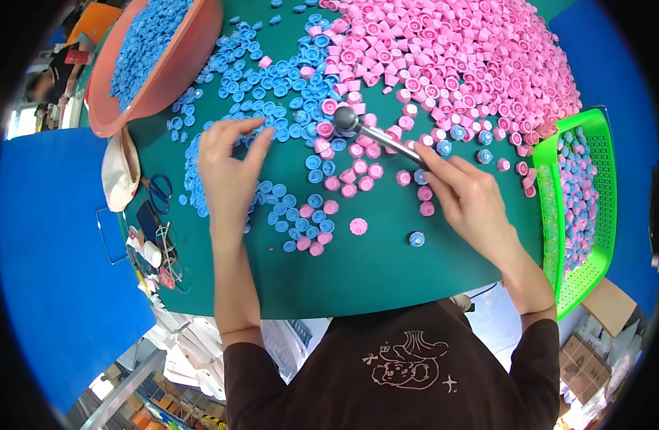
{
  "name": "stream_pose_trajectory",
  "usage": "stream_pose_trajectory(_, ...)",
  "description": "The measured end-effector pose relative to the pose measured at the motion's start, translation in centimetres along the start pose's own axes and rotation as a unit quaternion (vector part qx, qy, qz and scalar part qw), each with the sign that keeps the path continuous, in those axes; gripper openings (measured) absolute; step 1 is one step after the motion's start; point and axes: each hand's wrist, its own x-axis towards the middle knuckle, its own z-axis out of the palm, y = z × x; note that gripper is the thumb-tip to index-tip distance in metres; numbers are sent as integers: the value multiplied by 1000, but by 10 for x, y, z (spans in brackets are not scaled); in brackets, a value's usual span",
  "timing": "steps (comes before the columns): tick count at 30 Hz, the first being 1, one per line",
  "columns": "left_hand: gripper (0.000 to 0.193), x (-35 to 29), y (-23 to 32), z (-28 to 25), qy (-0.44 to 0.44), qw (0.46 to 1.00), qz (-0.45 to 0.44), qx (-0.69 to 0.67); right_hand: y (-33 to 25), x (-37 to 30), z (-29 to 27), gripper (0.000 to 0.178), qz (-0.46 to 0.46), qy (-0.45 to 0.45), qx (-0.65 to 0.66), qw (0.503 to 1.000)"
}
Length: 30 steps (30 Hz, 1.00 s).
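Note:
My right hand (467,193) is closed round the silver handle of a ball-headed metal tool (387,138). The tool's dark round head hovers over or rests among small pink cup-shaped pieces; I cannot tell which. My left hand (229,161) is above the scattered small blue cap-like pieces (278,109), thumb and forefinger apart, with nothing visible between them. A big heap of pink pieces (451,57) spreads across the far right. Nearer to me lie a single pink piece (358,226) and a piece with a blue top (416,239). Several similar blue-topped pieces lie left of the green basket.
A salmon-coloured tub (193,54) of blue pieces stands far left. At right, a bright green basket (607,208) holds mixed pink and blue pieces. Along the left table edge are a cream pouch (121,172), blue-handled scissors (159,192), a phone and glasses (173,265).

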Motion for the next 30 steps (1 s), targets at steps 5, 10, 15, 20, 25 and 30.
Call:
stream_pose_trajectory(5,15,-23,-29,-10,-54,998,-26,7,9,-1,-3,40,37,38,126,991)
stream_pose_trajectory(10,17,-29,-36,1,-75,996,10,44,17,5,-14,38,88,85,189,974)
stream_pose_trajectory(15,20,-26,-29,-3,-171,976,-115,-74,29,14,-20,39,84,100,127,983)
stream_pose_trajectory(20,18,-22,-21,-1,-110,985,-136,10,30,38,-19,37,23,116,-7,993)
stream_pose_trajectory(25,20,-43,-26,-6,-127,990,-60,-8,34,48,-24,35,39,96,-4,995)
stream_pose_trajectory(30,23,-40,-28,-1,-133,989,-63,-20,29,64,-33,34,25,61,-26,998)
